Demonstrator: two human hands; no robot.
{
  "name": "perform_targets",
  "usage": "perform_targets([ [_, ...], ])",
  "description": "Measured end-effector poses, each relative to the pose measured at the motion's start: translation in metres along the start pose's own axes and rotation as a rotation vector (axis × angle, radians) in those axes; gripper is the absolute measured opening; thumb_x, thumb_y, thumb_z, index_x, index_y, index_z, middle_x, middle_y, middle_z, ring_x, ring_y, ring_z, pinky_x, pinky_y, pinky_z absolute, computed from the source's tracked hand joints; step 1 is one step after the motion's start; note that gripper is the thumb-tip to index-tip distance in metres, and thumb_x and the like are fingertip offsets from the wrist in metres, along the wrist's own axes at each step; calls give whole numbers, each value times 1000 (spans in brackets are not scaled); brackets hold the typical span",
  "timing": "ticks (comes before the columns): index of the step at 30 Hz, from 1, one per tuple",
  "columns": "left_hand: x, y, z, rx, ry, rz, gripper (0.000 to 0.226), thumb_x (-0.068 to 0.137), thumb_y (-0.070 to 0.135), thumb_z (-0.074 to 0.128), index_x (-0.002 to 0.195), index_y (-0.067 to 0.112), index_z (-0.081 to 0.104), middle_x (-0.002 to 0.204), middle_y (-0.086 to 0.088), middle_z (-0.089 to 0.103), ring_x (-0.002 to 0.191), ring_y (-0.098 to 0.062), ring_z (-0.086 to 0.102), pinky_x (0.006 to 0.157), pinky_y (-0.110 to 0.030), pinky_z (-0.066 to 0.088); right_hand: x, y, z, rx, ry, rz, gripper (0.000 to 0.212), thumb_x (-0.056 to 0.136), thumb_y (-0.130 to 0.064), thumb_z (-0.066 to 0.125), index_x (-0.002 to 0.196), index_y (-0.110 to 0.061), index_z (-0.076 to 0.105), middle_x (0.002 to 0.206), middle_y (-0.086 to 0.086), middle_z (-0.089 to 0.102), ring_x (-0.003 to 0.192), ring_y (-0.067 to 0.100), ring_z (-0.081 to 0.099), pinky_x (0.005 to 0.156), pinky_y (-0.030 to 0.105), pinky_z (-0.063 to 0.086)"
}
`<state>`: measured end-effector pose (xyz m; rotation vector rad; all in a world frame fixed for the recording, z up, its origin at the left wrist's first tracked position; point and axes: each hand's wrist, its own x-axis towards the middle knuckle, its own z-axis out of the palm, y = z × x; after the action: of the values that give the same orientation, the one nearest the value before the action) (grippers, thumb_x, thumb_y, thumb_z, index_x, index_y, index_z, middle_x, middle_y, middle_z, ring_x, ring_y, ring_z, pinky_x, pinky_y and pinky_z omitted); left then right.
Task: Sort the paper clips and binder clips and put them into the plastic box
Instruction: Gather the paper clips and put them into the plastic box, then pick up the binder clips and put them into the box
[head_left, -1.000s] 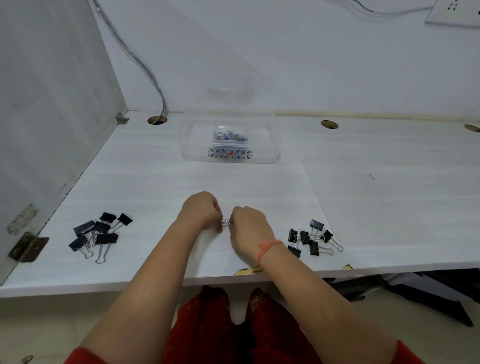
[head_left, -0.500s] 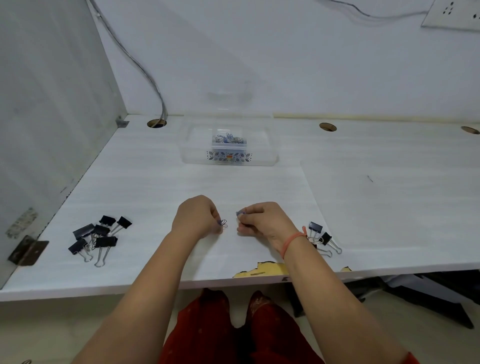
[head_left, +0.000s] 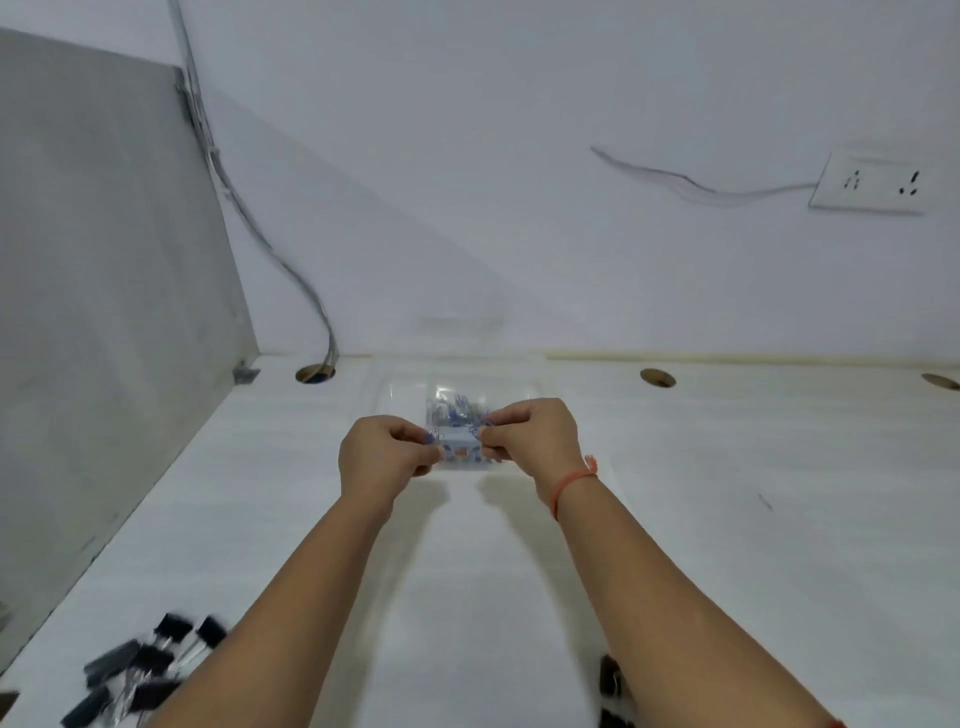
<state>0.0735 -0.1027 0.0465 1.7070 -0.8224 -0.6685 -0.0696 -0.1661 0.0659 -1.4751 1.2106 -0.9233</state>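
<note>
A clear plastic box (head_left: 400, 397) with a flowered label stands at the back middle of the white desk; several blue paper clips (head_left: 457, 408) lie inside it. My left hand (head_left: 384, 457) and my right hand (head_left: 535, 434) are both stretched out at the box's near edge, each pinching a small blue paper clip between thumb and fingertips. A heap of black binder clips (head_left: 140, 670) lies at the near left. A second group of binder clips (head_left: 613, 686) shows partly behind my right forearm at the bottom.
A grey partition (head_left: 104, 312) walls off the left side. A cable (head_left: 270, 249) runs down the wall into a desk hole (head_left: 314, 373). Two more holes (head_left: 657, 377) sit along the back edge. A wall socket (head_left: 872, 182) is at the upper right.
Both hands have lifted from the near part of the desk and reached forward to the box, each carrying a paper clip. The head camera has tilted upward.
</note>
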Motion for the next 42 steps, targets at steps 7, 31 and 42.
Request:
perform_targets([
  [7,92,24,27,188,-23,31,14,63,6,84,67,4,71,70,-15,73,66,-27,73,76,-42,60,96,-9,27,-339,39,20,15,64,2,72,62,-12,74,79,14,76,76,28,73,76,39,61],
  [31,-19,18,30,14,59,199,5,79,16,68,80,20,71,80,6,72,80,-11,67,75,-32,55,10,-3,-24,-220,-1,-30,24,66,-1,73,57,-22,69,71,12,74,74,30,73,77,44,60],
  [42,-158,-36,78,663,-500,196,65,66,39,77,125,27,54,118,3,56,104,-15,58,77,-21,40,-129,59,-144,-1049,-221,165,51,70,-13,76,119,-22,63,117,0,62,100,17,59,74,21,40],
])
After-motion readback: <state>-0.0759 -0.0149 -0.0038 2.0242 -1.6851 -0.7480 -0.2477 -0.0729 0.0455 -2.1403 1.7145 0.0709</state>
